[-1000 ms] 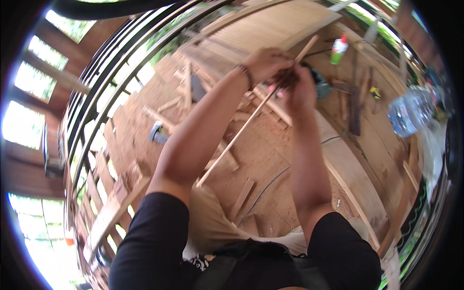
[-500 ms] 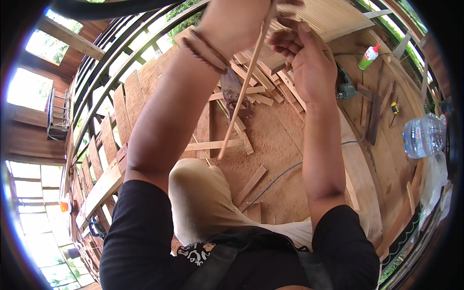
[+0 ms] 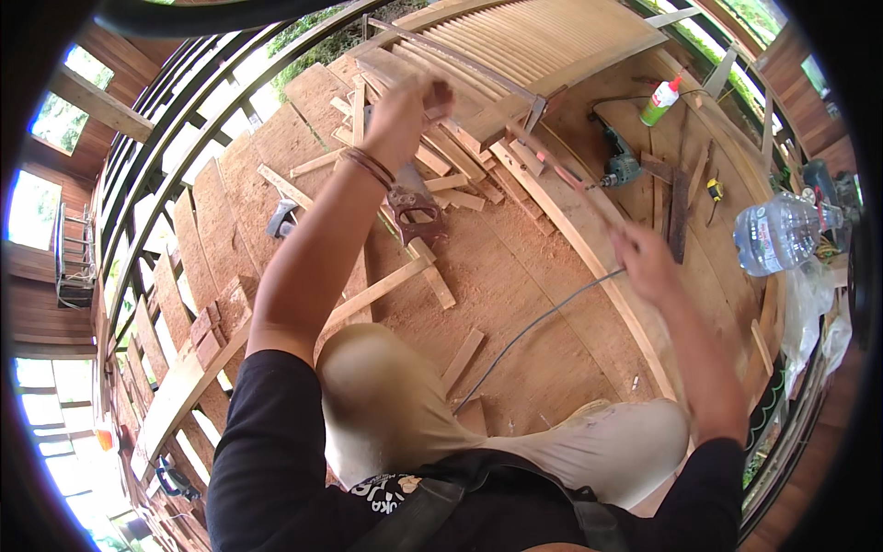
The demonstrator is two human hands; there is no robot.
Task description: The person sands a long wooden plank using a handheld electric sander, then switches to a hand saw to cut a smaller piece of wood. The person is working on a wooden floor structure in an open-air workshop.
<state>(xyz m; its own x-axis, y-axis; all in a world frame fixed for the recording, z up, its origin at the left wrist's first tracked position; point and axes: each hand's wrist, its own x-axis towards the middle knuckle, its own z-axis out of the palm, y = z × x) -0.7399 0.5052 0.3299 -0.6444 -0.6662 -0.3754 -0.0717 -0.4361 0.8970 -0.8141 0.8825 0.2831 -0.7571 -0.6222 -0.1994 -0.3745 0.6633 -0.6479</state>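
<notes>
My right hand (image 3: 648,265) is closed around the near end of a thin wooden strip (image 3: 602,210), which is smeared by motion and slants up toward the panel. My left hand (image 3: 407,115) hovers by the near-left corner of a slatted wooden panel (image 3: 589,63); its fingers are bent, partly turned away and blurred. A long bar clamp (image 3: 460,60) lies across the panel's end, with its jaw by the edge. Below my left hand rests a handsaw (image 3: 418,216) with a dark wooden handle, among loose wood offcuts (image 3: 451,166).
Right of the panel are a green glue bottle (image 3: 660,99), a teal power drill (image 3: 621,167), a yellow tape measure (image 3: 715,189) and a large clear water bottle (image 3: 777,235). A cable (image 3: 543,317) crosses the sawdust-covered boards. Gaps show between the planks (image 3: 198,239) at left.
My hands have moved apart: the left further left, the right down and right. The strip, earlier upright by my left hand, is now in my right hand. The view has shifted, showing more panel.
</notes>
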